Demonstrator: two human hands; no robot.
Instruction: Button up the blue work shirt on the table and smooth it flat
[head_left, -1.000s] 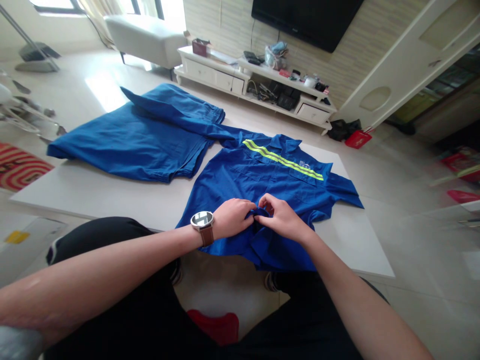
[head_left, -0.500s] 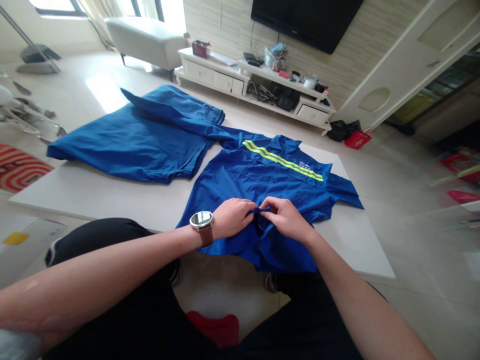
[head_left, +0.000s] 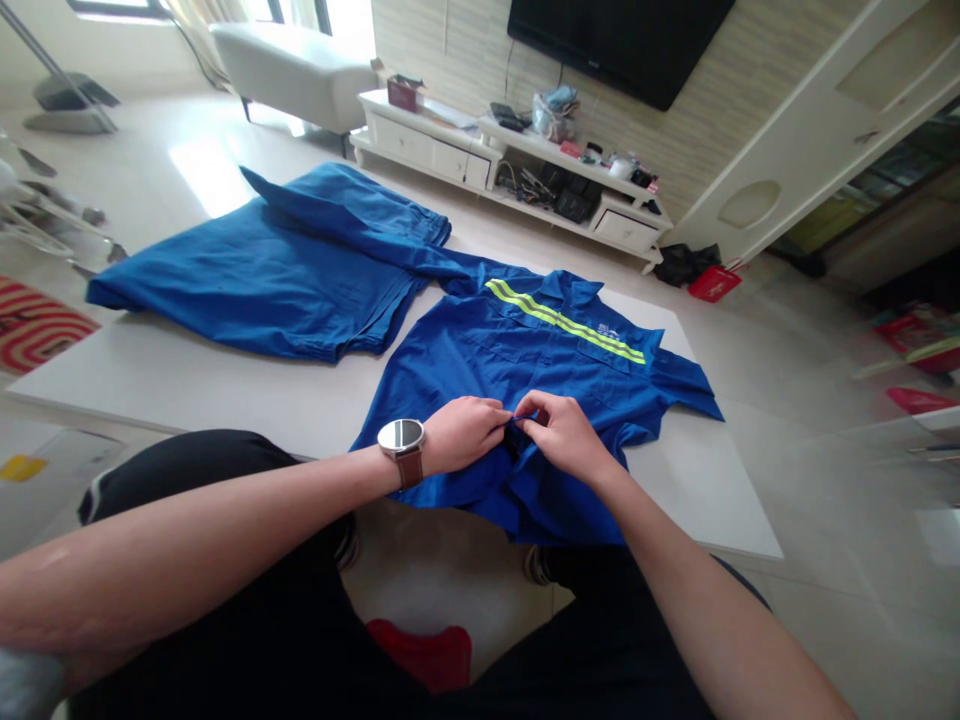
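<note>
A blue work jacket [head_left: 465, 350] with a yellow-and-grey reflective stripe across the chest lies front up, its collar away from me. My left hand [head_left: 466, 432] pinches the jacket's front edge near the lower middle; a watch with a brown strap is on that wrist. Close against it, my right hand [head_left: 559, 430] pinches the same edge between thumb and fingers. The fingertips of both hands nearly meet, and the small part between them is too hidden to make out. Below the hands the front hangs slightly parted, with the hem over the table's near edge.
Blue trousers [head_left: 262, 265] lie folded on the left of the white table [head_left: 67, 365], beside the jacket's sleeve. Beyond are a low white TV cabinet [head_left: 405, 145] and a pale bench [head_left: 292, 75]. Part of a red stool [head_left: 427, 655] shows between my legs.
Both hands keep their pinch on the jacket's front edge, with only slight finger movement. The view has shifted a little; the jacket and trousers lie as before.
</note>
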